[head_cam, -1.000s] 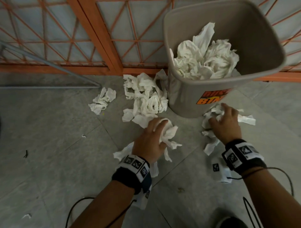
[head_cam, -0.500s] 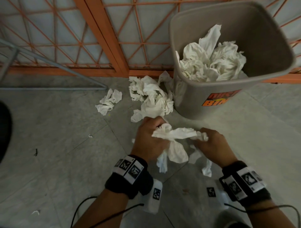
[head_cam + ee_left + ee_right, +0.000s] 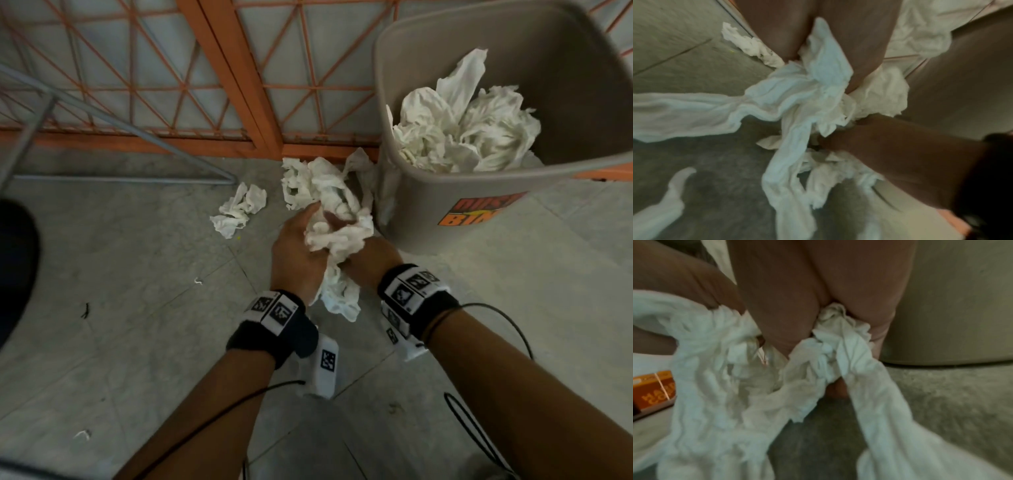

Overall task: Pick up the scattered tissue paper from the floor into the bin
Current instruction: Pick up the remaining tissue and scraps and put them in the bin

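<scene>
- While both hands squeeze one wad of tissue (image 3: 337, 236) just beside the bin (image 3: 479, 212), left hand (image 3: 296, 257) and right hand (image 3: 371, 258) each have a closed grip on it.
- Done — the bin already holds a heap of crumpled tissue (image 3: 469, 133).
- Left — a pile (image 3: 318, 185) against the bin's base, a small clump (image 3: 239, 209) further left and scraps on the floor (image 3: 137, 274).

Head camera looked forward and down from above my forearms, taking in the floor (image 3: 130, 308), the orange grille (image 3: 246, 102) and the bin (image 3: 445, 219) at upper right. Left wrist camera sat very close, facing along my left hand (image 3: 834, 48) into the bunched tissue (image 3: 807, 91). Right wrist camera likewise, along my right hand (image 3: 807, 296). All three shared that tissue.
</scene>
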